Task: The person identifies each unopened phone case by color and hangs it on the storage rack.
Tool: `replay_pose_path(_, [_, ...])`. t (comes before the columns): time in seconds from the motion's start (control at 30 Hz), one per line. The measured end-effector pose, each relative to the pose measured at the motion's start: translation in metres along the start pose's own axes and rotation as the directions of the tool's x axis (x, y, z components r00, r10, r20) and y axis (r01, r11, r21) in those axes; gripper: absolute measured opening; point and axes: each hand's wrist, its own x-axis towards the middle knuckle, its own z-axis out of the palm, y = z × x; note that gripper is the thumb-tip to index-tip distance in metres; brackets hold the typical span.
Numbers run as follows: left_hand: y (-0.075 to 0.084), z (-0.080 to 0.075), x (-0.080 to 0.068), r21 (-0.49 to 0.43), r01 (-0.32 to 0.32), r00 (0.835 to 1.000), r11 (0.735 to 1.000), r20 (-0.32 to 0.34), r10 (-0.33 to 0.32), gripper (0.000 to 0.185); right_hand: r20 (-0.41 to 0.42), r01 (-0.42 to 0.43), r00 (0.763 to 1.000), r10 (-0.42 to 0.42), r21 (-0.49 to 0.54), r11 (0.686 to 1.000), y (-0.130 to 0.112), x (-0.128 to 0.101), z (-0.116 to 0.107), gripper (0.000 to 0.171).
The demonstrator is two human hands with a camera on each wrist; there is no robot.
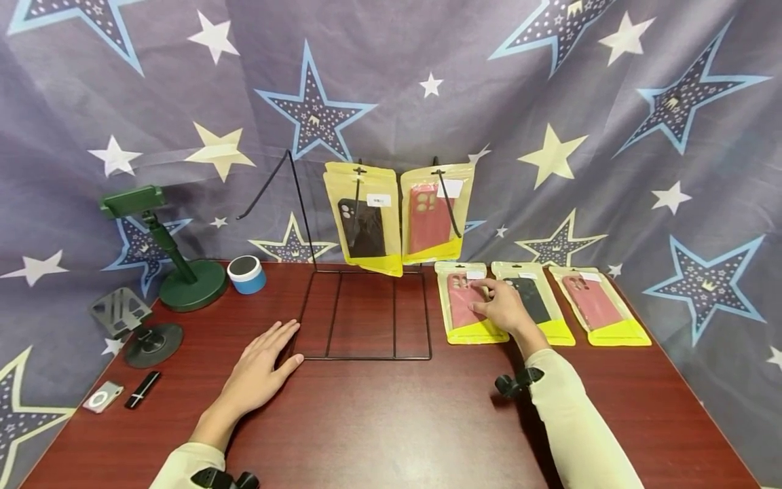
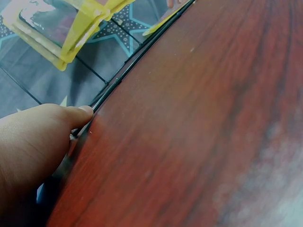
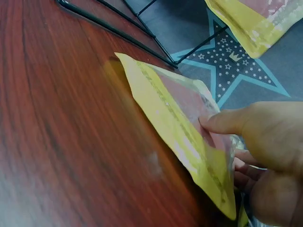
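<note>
Right hand (image 1: pixel 504 307) rests on the leftmost flat packet (image 1: pixel 470 307), a yellow bag with a red phone case inside; thumb and fingers look to be closing on its near edge, lifting it slightly off the table (image 1: pixel 391 421) per the right wrist view (image 3: pixel 189 137). Reads as a light pinch, not a full lift. Left hand (image 1: pixel 259 367) lies flat, fingers straight, thumb tip touching the front left corner of the black wire rack (image 1: pixel 366 316), holding nothing.

Status as I read it: two packets already hang on the rack's hooks, a black-case one (image 1: pixel 363 221) and a red-case one (image 1: pixel 435 214). Three are flat on the table right of the rack: the one under the hand, a dark-case packet (image 1: pixel 540 305) just beside it, and another red one (image 1: pixel 601 305) at the far right. The left rack arm (image 1: pixel 269 187) is bare. So roughly two hung, three left, the first of those being picked up.
</note>
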Motion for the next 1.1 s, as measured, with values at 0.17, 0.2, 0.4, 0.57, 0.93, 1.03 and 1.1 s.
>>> replay_pose_path(0.17, [0.000, -0.001, -0.001, -0.004, 0.001, 1.000, 1.000, 0.004, -0.001, 0.062, -0.009, 0.046, 0.999, -0.046, 0.007, 0.999, -0.003, 0.002, 0.003, 0.051])
replay_pose_path(0.2, [0.000, -0.001, -0.001, -0.004, 0.001, 1.000, 1.000, 0.004, -0.001, 0.062, -0.011, 0.048, 0.999, -0.048, 0.012, 0.999, -0.003, 0.002, 0.004, 0.051])
replay_pose_path(0.4, [0.000, -0.001, -0.001, -0.005, 0.002, 1.000, 1.000, 0.001, -0.002, 0.062, 0.004, 0.028, 1.000, -0.028, 0.058, 0.998, -0.004, 0.000, 0.004, 0.049])
replay_pose_path(0.57, [0.000, -0.001, -0.001, -0.009, 0.009, 1.000, 1.000, 0.007, -0.009, 0.062, -0.018, 0.044, 0.999, -0.044, 0.043, 0.998, -0.006, 0.001, 0.004, 0.045])
replay_pose_path(0.93, [0.003, -0.002, -0.001, -0.009, 0.005, 1.000, 1.000, 0.005, -0.005, 0.061, -0.027, 0.060, 0.998, -0.057, 0.137, 0.989, -0.002, -0.004, 0.003, 0.043])
replay_pose_path(1.03, [0.002, -0.001, -0.001, -0.007, 0.004, 1.000, 1.000, 0.005, -0.004, 0.061, -0.015, 0.022, 1.000, -0.019, 0.192, 0.981, 0.000, -0.007, 0.001, 0.046])
replay_pose_path(1.1, [0.002, -0.001, -0.002, -0.006, 0.004, 1.000, 1.000, 0.005, -0.004, 0.062, -0.010, 0.006, 1.000, -0.003, 0.232, 0.973, 0.000, -0.009, 0.000, 0.046])
